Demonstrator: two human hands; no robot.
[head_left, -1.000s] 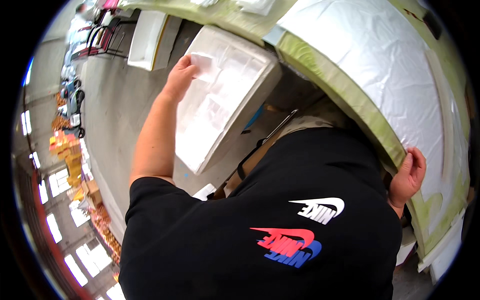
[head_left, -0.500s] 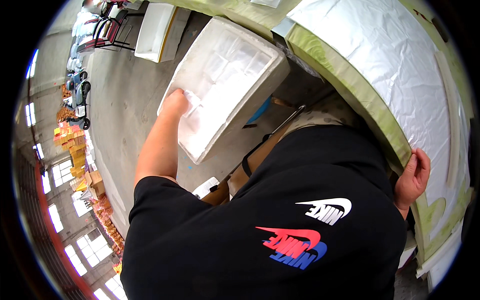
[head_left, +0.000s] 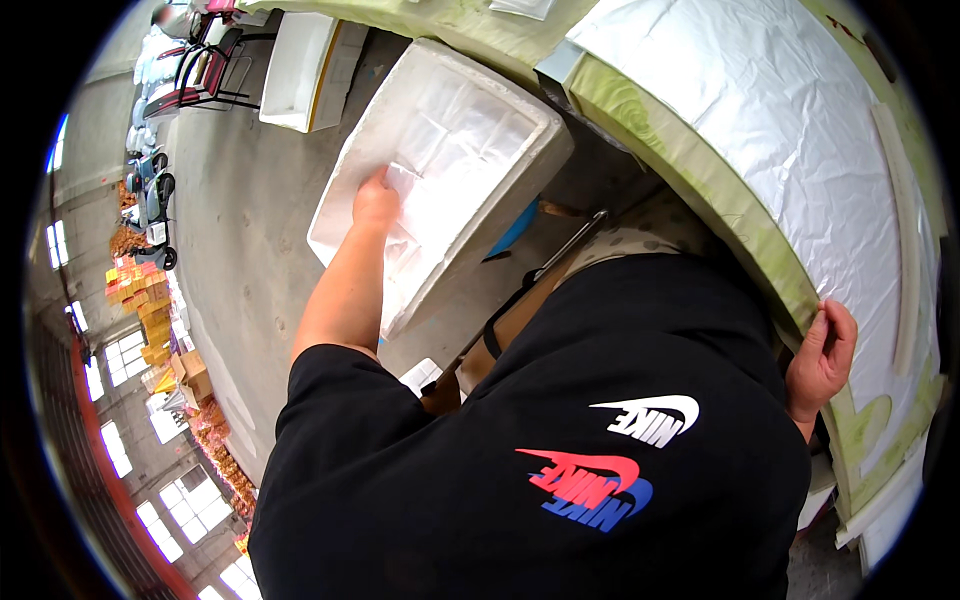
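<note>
My left hand (head_left: 377, 202) reaches inside a white foam box (head_left: 490, 235) on the left, its fingers closed on a small clear plastic packet (head_left: 407, 180). More clear and white plastic packets (head_left: 470, 130) lie in the box, washed out by glare, so their contents cannot be made out. On the right, my right hand (head_left: 822, 358) rests at the edge of a table (head_left: 735, 205) with a green-patterned cover. Its fingers are curled and the thumb lies against the index finger. Whether anything is pinched there is hidden.
A white sheet (head_left: 700, 85) covers the tabletop, with a pale strip (head_left: 897, 240) along it. Another white foam box (head_left: 292, 75) stands on the floor farther off, near a chair (head_left: 205, 75). Scooters (head_left: 155, 205) and stacked cartons (head_left: 145, 295) line the far left.
My left hand has moved a little right and up, deeper into the foam box, with the plastic packet. The right hand stays at the table edge.
</note>
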